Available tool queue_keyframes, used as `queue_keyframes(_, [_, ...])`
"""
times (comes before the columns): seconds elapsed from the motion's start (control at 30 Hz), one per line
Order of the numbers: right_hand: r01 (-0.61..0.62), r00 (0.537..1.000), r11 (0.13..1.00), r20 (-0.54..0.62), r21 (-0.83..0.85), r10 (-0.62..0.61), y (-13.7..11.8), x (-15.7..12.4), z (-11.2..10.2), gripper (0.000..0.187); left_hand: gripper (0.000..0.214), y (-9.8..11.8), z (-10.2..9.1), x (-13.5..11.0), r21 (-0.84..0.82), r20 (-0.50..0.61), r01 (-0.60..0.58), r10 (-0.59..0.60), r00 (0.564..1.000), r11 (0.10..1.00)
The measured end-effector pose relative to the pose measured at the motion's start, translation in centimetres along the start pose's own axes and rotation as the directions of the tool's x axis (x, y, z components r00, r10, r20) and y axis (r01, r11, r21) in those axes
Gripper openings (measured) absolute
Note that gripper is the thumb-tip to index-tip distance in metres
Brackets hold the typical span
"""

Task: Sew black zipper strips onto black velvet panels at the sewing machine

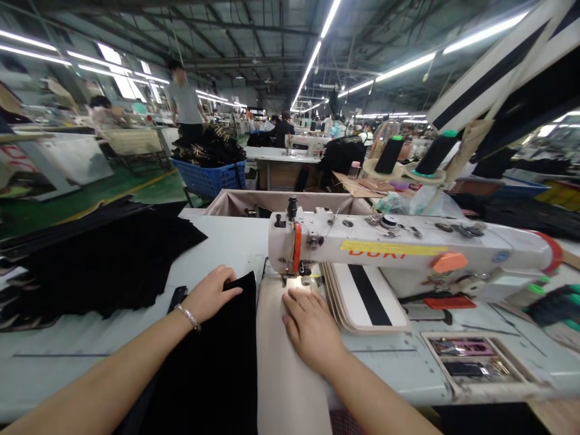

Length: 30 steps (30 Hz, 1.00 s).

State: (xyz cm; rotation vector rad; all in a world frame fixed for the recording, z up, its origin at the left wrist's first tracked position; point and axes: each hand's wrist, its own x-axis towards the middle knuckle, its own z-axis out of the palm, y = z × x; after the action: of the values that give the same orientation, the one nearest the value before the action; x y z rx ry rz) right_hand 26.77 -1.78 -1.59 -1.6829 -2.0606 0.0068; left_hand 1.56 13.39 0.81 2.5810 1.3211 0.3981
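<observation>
My left hand point(212, 296) is at the far edge of a black fabric piece point(212, 368), with the thumb over it and the other fingers curled at its top corner. A bracelet circles that wrist. Flat on a beige fabric strip point(287, 374) lies my right hand point(313, 329), fingers stretched toward the presser foot point(290, 281). The strip runs up under the needle area of the white sewing machine point(385, 241), where a small lamp lights it. The black piece lies along the strip's left side.
Stacked black fabric pieces point(99, 260) cover the table's left. Beige panels with a black stripe point(362, 296) are stacked beneath the machine arm. A tool tray point(480, 362) is set into the table at right. Thread cones point(389, 155) stand behind. A person point(185, 103) stands beyond a blue basket point(211, 178).
</observation>
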Motion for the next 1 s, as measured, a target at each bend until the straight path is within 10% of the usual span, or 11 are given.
queue_keyframes(0.23, [0.002, 1.000, 1.000, 0.008, -0.010, -0.002, -0.1, 0.3, -0.4, 0.037, 0.039, 4.6, -7.5, -1.3, -0.235, 0.019, -0.051, 0.057, 0.998, 0.971])
queue_keyframes(0.53, [0.001, 1.000, 1.000, 0.023, 0.008, -0.001, 0.0, 0.3, -0.5, 0.040, 0.005, 8.2, 3.7, 3.1, -0.229, 0.047, -0.073, 0.086, 0.995, 0.971])
queue_keyframes(1.0, [-0.036, 0.996, 0.999, 0.086, -0.013, 0.037, 0.1, 0.9, -0.3, 0.055, 0.009, 7.6, 3.9, 5.1, -0.171, 0.077, -0.030, 0.044, 0.996, 0.985])
